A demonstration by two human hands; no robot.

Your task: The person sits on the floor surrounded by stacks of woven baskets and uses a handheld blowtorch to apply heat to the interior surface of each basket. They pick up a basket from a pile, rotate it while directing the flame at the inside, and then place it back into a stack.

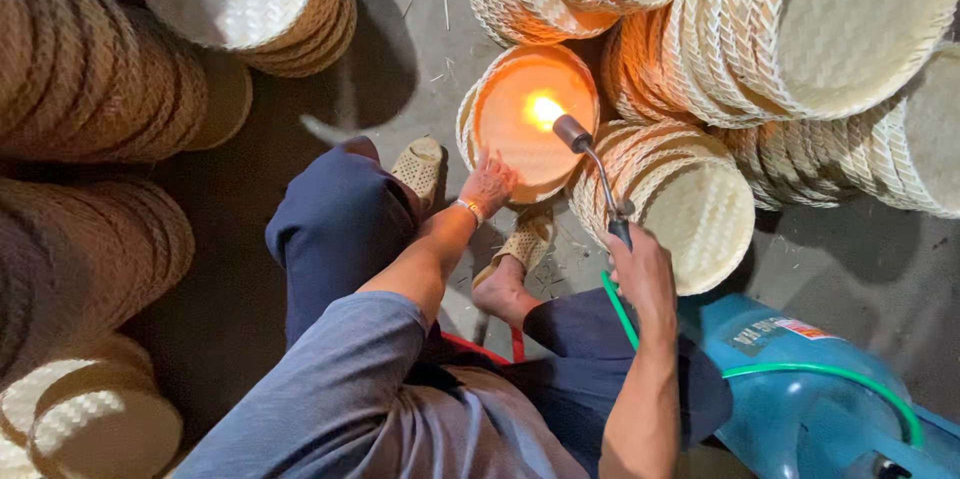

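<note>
Stacks of pale round woven bamboo trays (pixel 830 29) ring you on the grey concrete floor (pixel 420 49), your left hand (pixel 488 184) grips the rim of the flame-lit round woven tray (pixel 515 129) in front, and your right hand (pixel 640 274) is clamped around the metal gas torch (pixel 596 167) with its green hose (pixel 830 374).

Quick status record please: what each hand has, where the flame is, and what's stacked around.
left hand: steadies the rim of a round woven tray, which stands tilted on edge
right hand: grips the handle of a gas torch
flame: lit, playing on the tray's inner face, which glows orange
hose: green, runs from the torch to a blue gas cylinder at lower right
surroundings: stacks of pale woven trays on a concrete floor
posture: seated, feet in sandals by the tray
</note>
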